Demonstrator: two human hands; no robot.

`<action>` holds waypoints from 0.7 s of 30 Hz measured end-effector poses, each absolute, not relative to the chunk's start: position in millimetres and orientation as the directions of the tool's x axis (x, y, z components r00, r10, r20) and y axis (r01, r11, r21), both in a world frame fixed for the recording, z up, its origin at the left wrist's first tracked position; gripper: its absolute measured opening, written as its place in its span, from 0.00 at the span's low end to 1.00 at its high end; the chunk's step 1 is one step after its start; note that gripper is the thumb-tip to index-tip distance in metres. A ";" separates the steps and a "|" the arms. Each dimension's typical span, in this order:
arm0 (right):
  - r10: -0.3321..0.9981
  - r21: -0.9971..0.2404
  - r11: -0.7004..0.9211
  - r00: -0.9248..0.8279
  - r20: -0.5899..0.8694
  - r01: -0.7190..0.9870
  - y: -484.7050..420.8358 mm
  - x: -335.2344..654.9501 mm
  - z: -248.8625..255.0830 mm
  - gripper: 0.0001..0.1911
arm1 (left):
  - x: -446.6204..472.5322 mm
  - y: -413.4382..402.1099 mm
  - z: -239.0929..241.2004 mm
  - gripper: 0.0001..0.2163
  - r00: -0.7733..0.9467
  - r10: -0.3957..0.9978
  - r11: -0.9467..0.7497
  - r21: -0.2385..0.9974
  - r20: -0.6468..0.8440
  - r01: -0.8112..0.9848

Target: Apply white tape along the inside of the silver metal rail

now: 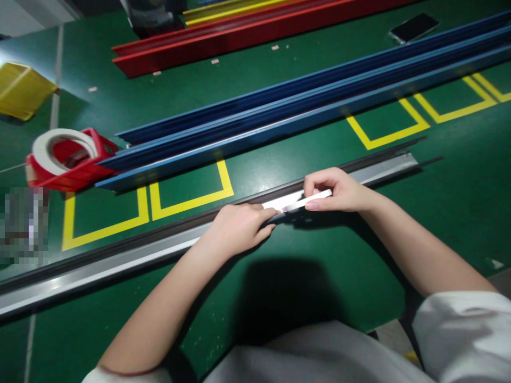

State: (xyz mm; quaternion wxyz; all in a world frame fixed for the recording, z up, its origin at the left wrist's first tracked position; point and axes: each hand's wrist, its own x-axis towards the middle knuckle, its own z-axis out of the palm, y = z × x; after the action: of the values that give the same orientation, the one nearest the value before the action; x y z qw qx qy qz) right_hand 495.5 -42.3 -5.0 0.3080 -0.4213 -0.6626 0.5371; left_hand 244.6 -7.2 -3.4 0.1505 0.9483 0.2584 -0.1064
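A long grey metal profile (131, 261) with dark raised edges lies slantwise across the green table in front of me. My left hand (238, 226) rests on it palm down, index finger stretched out and thumb apart, with the fingertip at the end of a slim white object (318, 199). That object is pinched between the thumb and fingers of my right hand (337, 190), held low over the profile and tilted up to the right. Its exact kind cannot be made out. A bright white patch (281, 201) shows on the profile between my hands.
Blue profiles (255, 133) lie beyond the grey one, with a red profile (207, 45) and a yellow profile (231, 13) farther back. A red tape dispenser (74, 183) stands at the left, near a yellow box (24, 90). A phone (415, 27) lies at the back right.
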 end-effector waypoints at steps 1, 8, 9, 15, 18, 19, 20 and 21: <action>0.890 -0.973 0.066 -0.454 -0.043 0.221 -42.2 495.5 -5.1 0.14 | 245.1 -6.9 -3.3 0.16 0.845 0.456 -0.822 0.232 -0.279 0.520; 0.890 -0.991 -0.002 -0.451 -0.064 0.136 -41.4 500.5 -11.5 0.14 | 244.7 -7.1 -4.4 0.15 0.845 0.450 -0.825 0.229 -0.289 0.517; 0.890 -0.994 -0.007 -0.453 -0.056 0.110 -41.1 501.6 -13.0 0.15 | 244.5 -7.2 -4.7 0.15 0.845 0.450 -0.825 0.229 -0.289 0.517; 0.892 -0.996 0.019 -0.452 -0.023 0.088 -41.3 503.4 -14.7 0.15 | 242.6 -6.7 -6.5 0.17 0.849 0.450 -0.820 0.248 -0.277 0.515; 0.907 -0.991 -0.011 -0.416 -0.065 0.131 -43.7 502.9 -13.7 0.14 | 241.9 -6.4 -6.1 0.17 0.848 0.449 -0.818 0.254 -0.282 0.517; 0.915 -0.990 -0.027 -0.396 -0.079 0.137 -44.5 502.9 -13.9 0.13 | 241.7 -6.4 -5.9 0.17 0.850 0.445 -0.820 0.255 -0.280 0.513; 0.924 -0.990 -0.038 -0.373 -0.087 0.137 -45.1 503.0 -14.2 0.12 | 241.5 -6.5 -5.7 0.17 0.853 0.443 -0.822 0.254 -0.277 0.509; 0.928 -0.989 -0.051 -0.359 -0.098 0.140 -45.6 503.0 -14.7 0.12 | 241.1 -6.5 -5.5 0.17 0.854 0.443 -0.824 0.252 -0.273 0.508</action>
State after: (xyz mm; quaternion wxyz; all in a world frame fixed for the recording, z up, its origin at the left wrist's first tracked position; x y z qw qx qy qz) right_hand 503.0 -45.6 -14.7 0.3461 -0.4482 -0.5956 0.5697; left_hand 241.1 -6.5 -5.5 0.1596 0.9495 0.2503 -0.1018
